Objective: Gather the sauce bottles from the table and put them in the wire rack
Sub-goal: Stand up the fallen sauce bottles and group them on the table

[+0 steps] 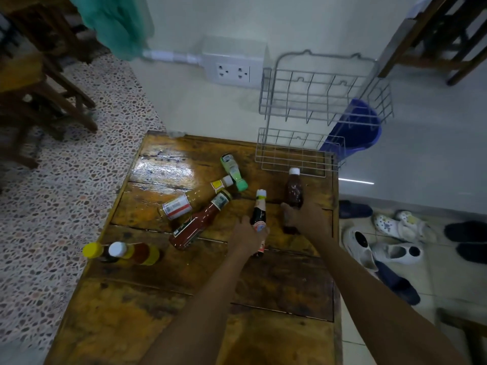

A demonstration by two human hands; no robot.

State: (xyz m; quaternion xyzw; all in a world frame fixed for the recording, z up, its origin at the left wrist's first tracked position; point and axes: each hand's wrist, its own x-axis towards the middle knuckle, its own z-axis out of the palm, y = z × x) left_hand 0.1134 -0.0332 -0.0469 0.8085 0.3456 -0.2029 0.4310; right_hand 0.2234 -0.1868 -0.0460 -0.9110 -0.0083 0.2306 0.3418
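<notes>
On the wooden table (pixel 163 306) my left hand (pixel 246 237) grips a dark sauce bottle with a white cap (pixel 259 210), held upright. My right hand (pixel 305 219) grips the base of a brown bottle with a white cap (pixel 294 189), just in front of the two-tier wire rack (pixel 313 119) at the table's far right corner. Lying on the table are a red ketchup bottle (pixel 197 222), a yellow sauce bottle (pixel 192 198) and a green bottle (pixel 233 171). A few small upright bottles (pixel 121 252) stand at the left edge. Both rack tiers hold nothing.
A wall socket (pixel 233 72) sits on the wall left of the rack. A blue bin (pixel 355 127) stands behind the rack. Shoes (pixel 390 243) lie on the floor to the right. Wooden chairs (pixel 39 83) stand at the far left.
</notes>
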